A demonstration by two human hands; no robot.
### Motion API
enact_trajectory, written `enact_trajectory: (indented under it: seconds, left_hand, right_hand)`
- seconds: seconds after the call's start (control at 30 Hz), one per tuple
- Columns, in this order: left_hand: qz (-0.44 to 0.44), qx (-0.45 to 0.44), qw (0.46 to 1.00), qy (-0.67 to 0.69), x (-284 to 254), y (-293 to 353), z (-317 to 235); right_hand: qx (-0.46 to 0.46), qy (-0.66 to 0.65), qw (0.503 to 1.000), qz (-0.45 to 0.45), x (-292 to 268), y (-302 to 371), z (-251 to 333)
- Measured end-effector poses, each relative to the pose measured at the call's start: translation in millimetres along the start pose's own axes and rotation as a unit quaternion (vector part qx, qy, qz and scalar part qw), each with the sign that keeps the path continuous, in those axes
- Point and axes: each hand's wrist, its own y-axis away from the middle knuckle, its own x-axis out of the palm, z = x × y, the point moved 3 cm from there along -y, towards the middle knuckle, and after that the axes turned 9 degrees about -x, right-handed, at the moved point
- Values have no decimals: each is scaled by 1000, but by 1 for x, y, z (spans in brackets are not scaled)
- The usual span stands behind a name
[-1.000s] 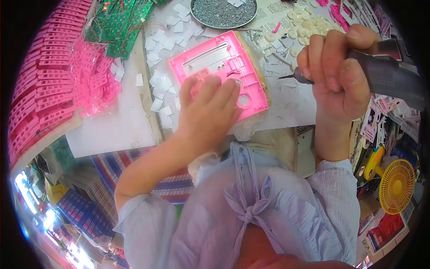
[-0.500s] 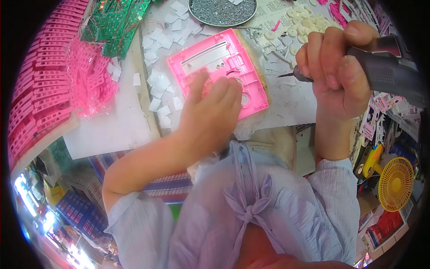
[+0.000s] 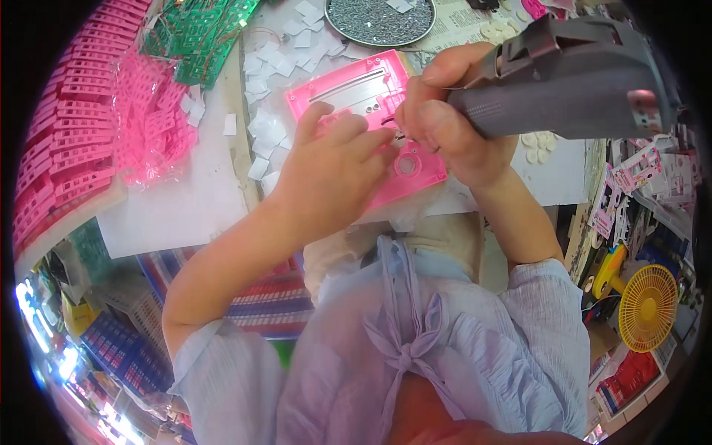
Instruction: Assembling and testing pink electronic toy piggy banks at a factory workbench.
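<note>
A pink plastic casing (image 3: pixel 421 176) lies open side up on the table, with slots, posts and a round speaker-like opening. My left hand (image 3: pixel 334 167) is over its near left part, the outer finger raised and the fingers nearest the driver curled together; what they hold, if anything, is hidden. My right hand (image 3: pixel 463 137) is wrapped round the front of a dark grey electric screwdriver (image 3: pixel 564 93), held nearly level. Its tip points left, down over the casing's middle beside my left fingertips. My hands partly hide the tip and the spot it meets.
A round tray of small screws (image 3: pixel 382 21) stands at the back. White paper squares (image 3: pixel 271 130) lie left of the casing, with green circuit boards (image 3: pixel 211 37) and stacked pink parts (image 3: pixel 81 111) farther left. Cream discs (image 3: pixel 538 146) lie right; a yellow fan (image 3: pixel 647 308) stands lower right.
My right hand has brought the screwdriver left, from beside the casing to over it. My left hand has shifted slightly, its outer finger lifting.
</note>
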Motion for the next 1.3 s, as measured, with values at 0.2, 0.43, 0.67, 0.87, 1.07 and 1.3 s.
enact_trajectory:
  seconds: [0.2, 0.43, 0.67, 0.87, 1.07, 1.3]
  left_hand:
    - [-24, 14, 1000, -1, -1, 1, -3]
    - [-48, 97, 992, -64, 2, 2, -6]
    - [0, 60, 998, -9, -1, -2, 3]
    - [-169, -69, 977, 113, -10, 28, 14]
    - [-144, -91, 977, 125, 2, 35, 3]
    - [-118, -104, 976, 148, 5, 39, 0]
  right_hand:
    - [17, 53, 998, 21, 7, 9, -8]
    - [0, 47, 994, 103, 6, 13, -15]
    - [48, 14, 998, 43, -1, 1, -7]
    - [-4, -133, 991, 22, -11, -18, 13]
    - [7, -130, 991, 12, -6, -7, -1]
    - [6, -57, 998, 25, -6, -7, -2]
